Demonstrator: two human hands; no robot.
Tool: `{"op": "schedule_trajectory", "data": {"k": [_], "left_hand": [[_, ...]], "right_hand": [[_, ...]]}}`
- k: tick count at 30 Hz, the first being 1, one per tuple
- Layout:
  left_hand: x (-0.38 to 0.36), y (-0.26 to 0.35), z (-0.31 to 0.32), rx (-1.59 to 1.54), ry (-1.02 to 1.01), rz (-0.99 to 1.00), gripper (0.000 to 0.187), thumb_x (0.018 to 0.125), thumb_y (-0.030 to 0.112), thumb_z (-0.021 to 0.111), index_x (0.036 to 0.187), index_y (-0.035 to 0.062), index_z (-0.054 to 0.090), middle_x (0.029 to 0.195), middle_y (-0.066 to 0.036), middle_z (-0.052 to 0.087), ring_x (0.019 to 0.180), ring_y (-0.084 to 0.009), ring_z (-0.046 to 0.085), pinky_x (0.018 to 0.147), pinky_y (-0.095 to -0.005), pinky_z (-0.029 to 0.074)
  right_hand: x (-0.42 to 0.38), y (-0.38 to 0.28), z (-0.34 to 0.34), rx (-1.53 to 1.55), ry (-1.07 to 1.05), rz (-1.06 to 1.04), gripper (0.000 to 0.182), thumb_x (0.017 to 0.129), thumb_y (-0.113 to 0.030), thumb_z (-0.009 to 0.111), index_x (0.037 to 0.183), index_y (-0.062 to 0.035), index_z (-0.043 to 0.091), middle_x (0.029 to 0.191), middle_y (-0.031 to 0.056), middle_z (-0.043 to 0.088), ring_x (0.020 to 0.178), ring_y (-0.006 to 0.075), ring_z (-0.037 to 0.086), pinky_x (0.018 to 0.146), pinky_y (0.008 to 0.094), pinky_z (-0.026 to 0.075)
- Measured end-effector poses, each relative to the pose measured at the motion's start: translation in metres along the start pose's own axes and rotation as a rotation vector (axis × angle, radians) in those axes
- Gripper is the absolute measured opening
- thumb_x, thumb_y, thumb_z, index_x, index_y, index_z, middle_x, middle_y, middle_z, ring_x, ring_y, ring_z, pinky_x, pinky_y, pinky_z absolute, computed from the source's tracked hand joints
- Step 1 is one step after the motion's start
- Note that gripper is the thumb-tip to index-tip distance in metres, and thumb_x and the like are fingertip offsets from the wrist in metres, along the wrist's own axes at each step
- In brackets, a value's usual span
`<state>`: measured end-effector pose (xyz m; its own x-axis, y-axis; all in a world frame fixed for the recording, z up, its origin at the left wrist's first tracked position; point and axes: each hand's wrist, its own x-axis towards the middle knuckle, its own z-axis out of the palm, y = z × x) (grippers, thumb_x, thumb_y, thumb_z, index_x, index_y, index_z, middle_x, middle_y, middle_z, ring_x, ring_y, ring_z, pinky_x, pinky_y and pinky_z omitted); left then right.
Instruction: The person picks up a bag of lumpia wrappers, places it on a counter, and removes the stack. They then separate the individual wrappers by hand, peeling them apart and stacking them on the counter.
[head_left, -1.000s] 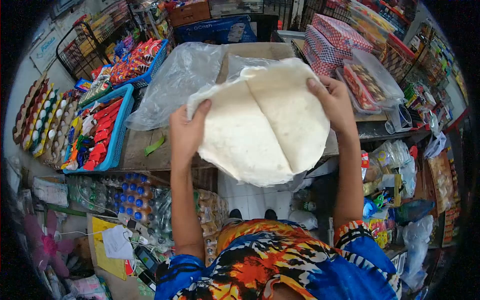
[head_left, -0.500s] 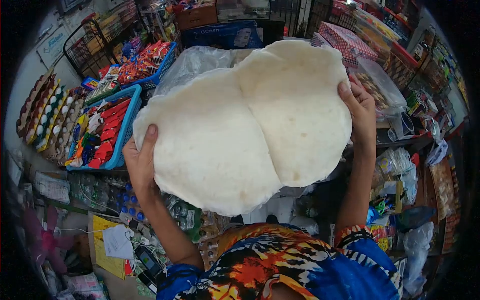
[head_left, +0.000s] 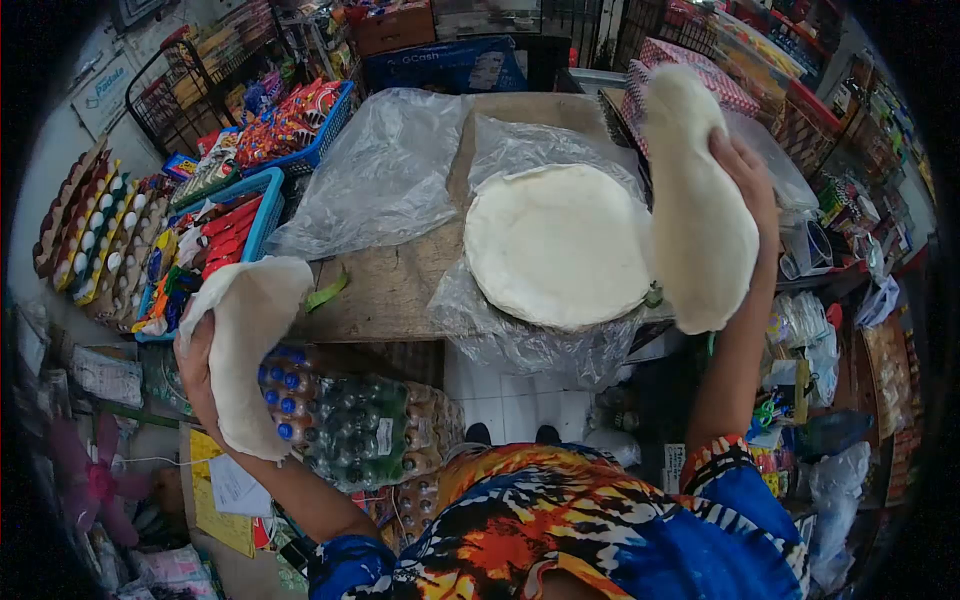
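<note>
My left hand [head_left: 198,372] holds a thin white round sheet [head_left: 243,350], which hangs folded at the left in front of the blue basket. Up at the right, my right hand [head_left: 748,185] grips another white sheet [head_left: 700,215], tilted and curved. Between them a stack of white round sheets [head_left: 558,245] lies on clear plastic [head_left: 500,305] on the wooden table [head_left: 385,290]. The fingers of my left hand are partly hidden behind its sheet.
A second clear plastic bag [head_left: 385,165] lies flat at the table's back left. Blue baskets of packets [head_left: 268,215] and egg trays [head_left: 105,235] stand left. Bottles [head_left: 360,425] are below the table edge. Patterned boxes [head_left: 690,75] stand back right.
The two sheets, side by side before, are now apart, one in each hand. My left hand has moved left and down, my right hand slightly right. The stack and table have come into view.
</note>
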<state>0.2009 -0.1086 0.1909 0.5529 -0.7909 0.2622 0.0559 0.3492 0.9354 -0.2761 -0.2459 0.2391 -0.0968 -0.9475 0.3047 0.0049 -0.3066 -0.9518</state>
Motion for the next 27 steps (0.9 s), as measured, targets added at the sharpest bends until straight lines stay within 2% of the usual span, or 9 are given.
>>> {"op": "schedule_trajectory", "data": {"k": [2, 7, 13, 14, 16, 21, 22, 24, 27], "left_hand": [[-0.005, 0.017, 0.029, -0.155, -0.049, -0.069, 0.040, 0.094, 0.026, 0.050, 0.121, -0.0020, 0.056, 0.115, -0.015, 0.063, 0.100, -0.0244, 0.063, 0.089, -0.0348, 0.050], [-0.004, 0.043, 0.080, -0.357, -0.206, -0.253, 0.040, 0.095, 0.029, 0.049, 0.121, 0.0003, 0.055, 0.111, -0.014, 0.064, 0.092, -0.0225, 0.066, 0.080, -0.0342, 0.053], [0.016, 0.036, 0.118, -0.292, -0.303, -0.132, 0.034, 0.095, 0.028, 0.050, 0.110, -0.0003, 0.061, 0.099, -0.010, 0.067, 0.086, -0.0160, 0.066, 0.075, -0.0297, 0.052], [0.035, 0.030, 0.117, -0.072, -0.301, 0.028, 0.027, 0.093, 0.023, 0.054, 0.104, -0.0003, 0.063, 0.096, -0.007, 0.067, 0.083, -0.0129, 0.064, 0.072, -0.0262, 0.051], [0.039, 0.035, 0.148, 0.034, -0.329, 0.172, 0.023, 0.091, 0.018, 0.056, 0.103, 0.0003, 0.064, 0.095, -0.006, 0.066, 0.081, -0.0117, 0.063, 0.070, -0.0250, 0.050], [-0.010, 0.000, 0.242, 0.346, -0.722, 0.712, 0.026, 0.076, 0.010, 0.066, 0.099, 0.0005, 0.062, 0.083, -0.013, 0.065, 0.072, -0.0158, 0.062, 0.064, -0.0257, 0.049], [-0.021, -0.013, 0.248, 0.539, -0.930, 0.640, 0.041, 0.072, 0.016, 0.069, 0.109, 0.0009, 0.058, 0.079, -0.018, 0.063, 0.070, -0.0263, 0.064, 0.065, -0.0335, 0.051], [-0.046, -0.043, 0.257, 0.738, -1.294, 0.589, 0.046, 0.075, 0.021, 0.072, 0.115, 0.0061, 0.056, 0.081, -0.012, 0.064, 0.081, -0.0262, 0.066, 0.071, -0.0351, 0.050], [-0.061, -0.060, 0.255, 0.593, -1.324, 0.378, 0.046, 0.077, 0.030, 0.073, 0.113, 0.0053, 0.057, 0.076, -0.014, 0.062, 0.068, -0.0273, 0.061, 0.065, -0.0353, 0.048]], "right_hand": [[0.010, -0.009, 0.021, 0.139, -0.126, -0.074, 0.042, 0.091, -0.038, 0.060, 0.110, -0.0016, 0.060, 0.087, 0.0072, 0.067, 0.067, 0.0142, 0.066, 0.060, 0.0282, 0.053], [0.010, -0.020, 0.048, 0.403, -0.088, -0.029, 0.039, 0.091, -0.040, 0.060, 0.104, -0.0028, 0.062, 0.087, 0.0050, 0.067, 0.064, 0.0137, 0.064, 0.059, 0.0263, 0.051], [-0.021, 0.091, -0.001, -1.073, 0.220, -0.291, 0.041, 0.096, -0.040, 0.051, 0.094, -0.0019, 0.067, 0.063, 0.0030, 0.059, 0.050, 0.0057, 0.051, 0.047, 0.0217, 0.039], [-0.034, 0.086, -0.002, -1.077, 0.223, -0.289, 0.041, 0.096, -0.040, 0.051, 0.094, -0.0019, 0.067, 0.063, 0.0030, 0.059, 0.050, 0.0057, 0.051, 0.047, 0.0217, 0.039], [-0.060, 0.064, 0.000, -0.307, 0.078, 0.108, 0.041, 0.097, -0.039, 0.049, 0.095, -0.0020, 0.067, 0.056, 0.0011, 0.056, 0.047, 0.0050, 0.050, 0.045, 0.0201, 0.036], [-0.101, 0.051, 0.031, 0.277, -0.212, 0.408, 0.057, 0.098, -0.047, 0.039, 0.105, 0.0055, 0.060, 0.071, 0.0131, 0.065, 0.051, 0.0140, 0.060, 0.044, 0.0217, 0.045], [-0.102, 0.056, 0.030, 0.437, -0.271, 0.452, 0.055, 0.099, -0.045, 0.039, 0.110, 0.0058, 0.055, 0.085, 0.0156, 0.066, 0.066, 0.0199, 0.067, 0.054, 0.0258, 0.054], [-0.105, 0.077, 0.026, 0.507, -0.203, 0.463, 0.055, 0.099, -0.045, 0.039, 0.110, 0.0066, 0.053, 0.087, 0.0166, 0.066, 0.068, 0.0221, 0.068, 0.055, 0.0274, 0.055], [-0.110, 0.086, 0.022, 0.599, -0.143, 0.456, 0.047, 0.098, -0.038, 0.047, 0.109, 0.0075, 0.048, 0.086, 0.0172, 0.065, 0.071, 0.0244, 0.069, 0.060, 0.0313, 0.058]]}}
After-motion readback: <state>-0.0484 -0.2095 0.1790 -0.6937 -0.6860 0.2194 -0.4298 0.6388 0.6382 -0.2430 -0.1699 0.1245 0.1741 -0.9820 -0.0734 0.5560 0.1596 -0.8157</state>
